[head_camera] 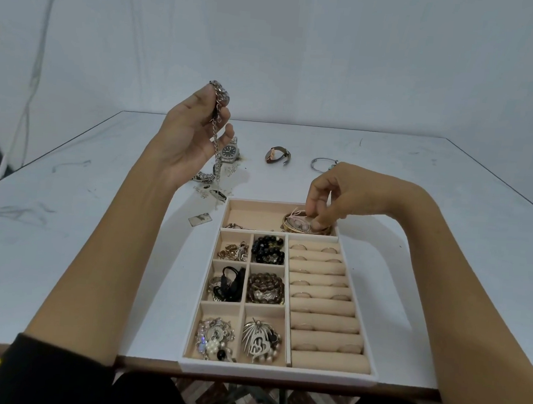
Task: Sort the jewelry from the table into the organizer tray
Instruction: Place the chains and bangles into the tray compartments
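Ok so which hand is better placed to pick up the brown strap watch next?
Probably the right hand: its fingers only rest on the bangles in the tray's far compartment, nearer the brown strap watch. The left hand is holding up a silver chain.

The left hand point(191, 136) is raised above the table's far left area, palm turned inward, fingers pinched closed high up. The right hand point(338, 194) is lowered near the far right, fingertips point(319, 219) bunched downward, forearms bare, sleeves pushed back.
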